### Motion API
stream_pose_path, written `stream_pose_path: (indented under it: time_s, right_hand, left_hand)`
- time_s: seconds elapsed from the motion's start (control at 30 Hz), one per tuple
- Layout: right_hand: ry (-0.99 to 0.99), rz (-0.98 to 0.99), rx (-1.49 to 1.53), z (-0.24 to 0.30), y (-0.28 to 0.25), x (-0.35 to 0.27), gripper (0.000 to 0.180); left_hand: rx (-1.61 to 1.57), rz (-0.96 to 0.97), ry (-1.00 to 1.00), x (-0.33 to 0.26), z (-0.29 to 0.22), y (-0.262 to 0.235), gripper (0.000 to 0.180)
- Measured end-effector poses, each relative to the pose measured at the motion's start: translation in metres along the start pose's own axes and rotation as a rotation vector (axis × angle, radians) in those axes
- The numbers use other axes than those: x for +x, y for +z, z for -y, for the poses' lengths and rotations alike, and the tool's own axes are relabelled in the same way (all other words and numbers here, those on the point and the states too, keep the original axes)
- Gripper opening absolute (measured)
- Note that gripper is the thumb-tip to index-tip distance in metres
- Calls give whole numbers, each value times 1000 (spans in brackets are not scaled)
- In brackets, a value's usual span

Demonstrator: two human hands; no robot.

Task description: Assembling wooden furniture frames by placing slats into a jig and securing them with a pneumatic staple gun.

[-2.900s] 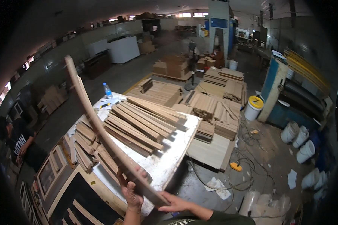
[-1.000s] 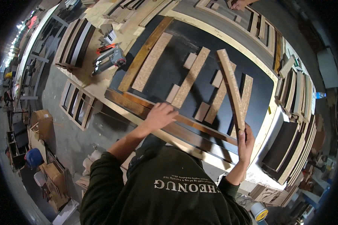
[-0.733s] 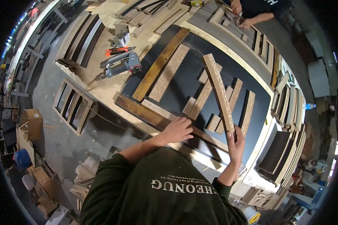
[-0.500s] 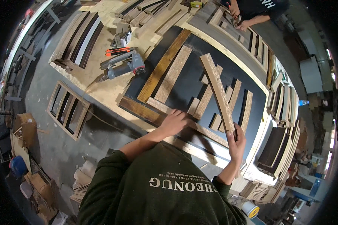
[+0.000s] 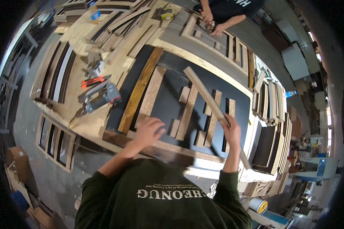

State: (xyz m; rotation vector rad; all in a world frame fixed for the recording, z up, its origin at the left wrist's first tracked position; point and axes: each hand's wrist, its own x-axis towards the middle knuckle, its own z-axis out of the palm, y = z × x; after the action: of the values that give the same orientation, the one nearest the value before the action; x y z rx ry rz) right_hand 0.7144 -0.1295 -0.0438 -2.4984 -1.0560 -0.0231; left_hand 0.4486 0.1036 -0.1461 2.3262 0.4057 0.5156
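My right hand (image 5: 232, 131) is closed around a long wooden strip (image 5: 205, 92), which slants above the black panel (image 5: 239, 89). My left hand (image 5: 149, 133) holds nothing; its fingers are apart near the lower end of a wide particleboard strip (image 5: 153, 91). Beside that lies a glossy brown strip (image 5: 142, 87). Narrower upright strips (image 5: 188, 114) and several small blocks (image 5: 184, 94) are laid out on the panel. A bottom rail (image 5: 183, 153) runs along the near edge, partly hidden by my left forearm.
Left of the panel lie a grey nail gun (image 5: 105, 99) and an orange-handled cutter (image 5: 93, 81). Stacked strips (image 5: 51, 72) stand further left; more wood (image 5: 269, 103) is piled at right. A co-worker's hands (image 5: 214, 26) work on another frame (image 5: 214, 47) at the far side.
My left hand has lifted off the near rail and moved left. My right hand has shifted its grip along the strip, whose lower end now sticks out past the hand. The view has turned.
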Motion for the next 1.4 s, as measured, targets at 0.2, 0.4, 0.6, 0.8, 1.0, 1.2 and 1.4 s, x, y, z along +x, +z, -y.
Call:
stream_pose_path:
  time_s: [0.2, 0.4, 0.6, 0.8, 1.0, 1.2, 1.4]
  right_hand:
    - [-151, -57, -156, -29, 38, 149, 29]
    - [-154, 162, -27, -62, 106, 234, 30]
    - [-140, 71, 117, -41, 146, 245, 25]
    - [-109, 138, 117, -19, 146, 227, 34]
    - [0, 346, 191, -10, 140, 213, 41]
    - [-110, 215, 189, -15, 148, 192, 44]
    - [-107, 80, 120, -6, 159, 177, 46]
  left_hand:
    - [330, -42, -99, 28, 30, -21, 62]
    - [303, 14, -139, 34, 35, -17, 68]
    - [351, 51, -186, 38, 35, -18, 65]
    - [417, 33, -168, 38, 36, -16, 52]
    - [415, -121, -157, 27, 45, -16, 42]
    - [452, -102, -296, 33, 44, -15, 55]
    - [399, -77, -257, 33, 47, -23, 56]
